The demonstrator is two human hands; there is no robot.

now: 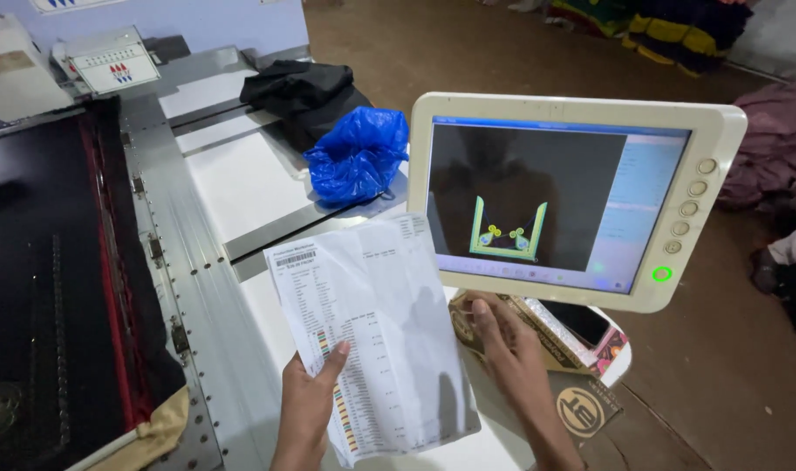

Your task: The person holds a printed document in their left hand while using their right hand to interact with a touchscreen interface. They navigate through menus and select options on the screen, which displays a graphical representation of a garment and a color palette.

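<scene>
Printed sheet upright, long axis tilted left, left hand grip

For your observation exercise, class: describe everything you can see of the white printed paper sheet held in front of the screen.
The white printed paper sheet is thin, slightly creased and tilted, with its top edge leaning left. It carries columns of small dark print and a narrow strip of coloured squares along its left side. The left hand grips its lower left edge, thumb on the front. The right hand sits at its right edge, below the cream-framed screen.
</scene>
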